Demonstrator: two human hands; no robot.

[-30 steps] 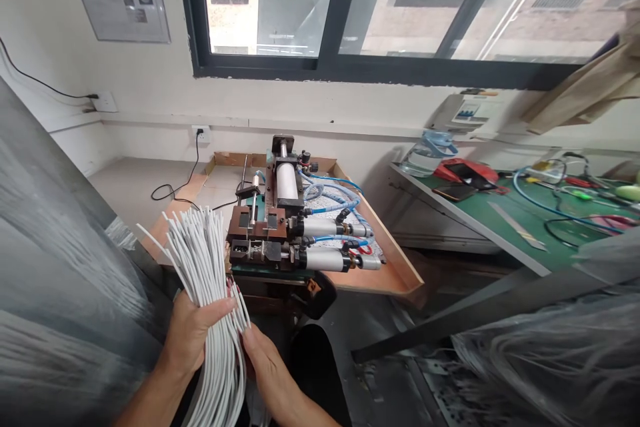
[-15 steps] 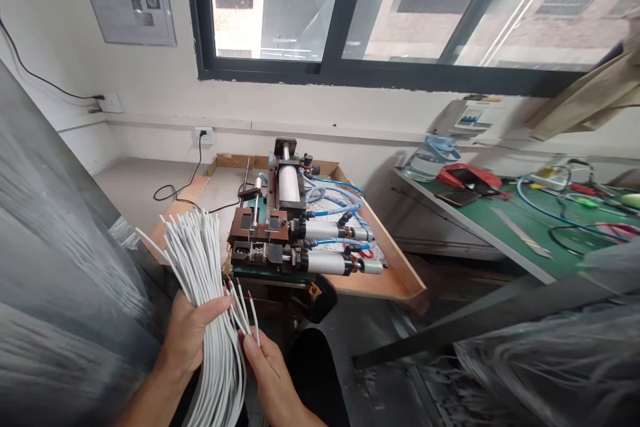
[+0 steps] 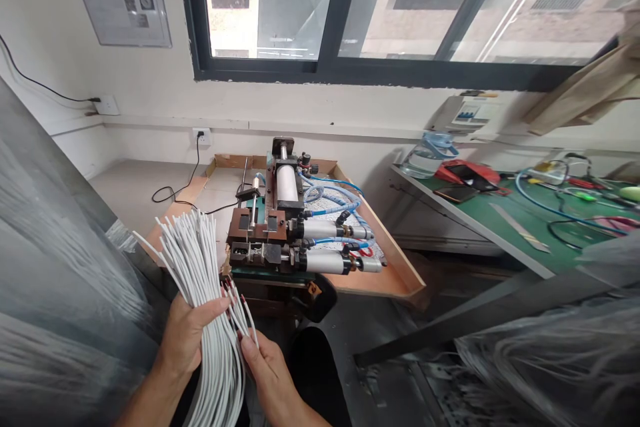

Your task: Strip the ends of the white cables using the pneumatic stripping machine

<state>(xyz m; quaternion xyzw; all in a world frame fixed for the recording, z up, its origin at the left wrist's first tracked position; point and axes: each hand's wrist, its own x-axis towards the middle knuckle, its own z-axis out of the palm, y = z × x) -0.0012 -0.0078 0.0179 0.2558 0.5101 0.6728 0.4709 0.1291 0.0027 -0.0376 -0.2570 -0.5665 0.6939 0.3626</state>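
Observation:
A thick bundle of white cables [image 3: 197, 267] fans out at its upper end and hangs down below the picture's edge. My left hand [image 3: 187, 330] is wrapped round the bundle, thumb across its front. On the bundle's right side, my right hand [image 3: 267, 363] pinches a few single white cables [image 3: 245, 313] between thumb and fingers. Their tips show small reddish ends and stand lower than the rest. Just beyond both hands sits a pneumatic machine [image 3: 257, 223] with brown and black clamp blocks and silver cylinders.
The machine stands in a shallow wooden tray [image 3: 390, 280] with blue air hoses [image 3: 345, 197]. To the right, a green-topped table [image 3: 493, 237] bears a water jug [image 3: 427, 157], a red pouch [image 3: 465, 173] and cords. Plastic-wrapped stacks [image 3: 50, 247] flank both sides.
The cables pinched by my right hand have drawn closer to the main bundle, their tips bunched nearer my left thumb. Both hands keep their hold, and the view has shifted slightly.

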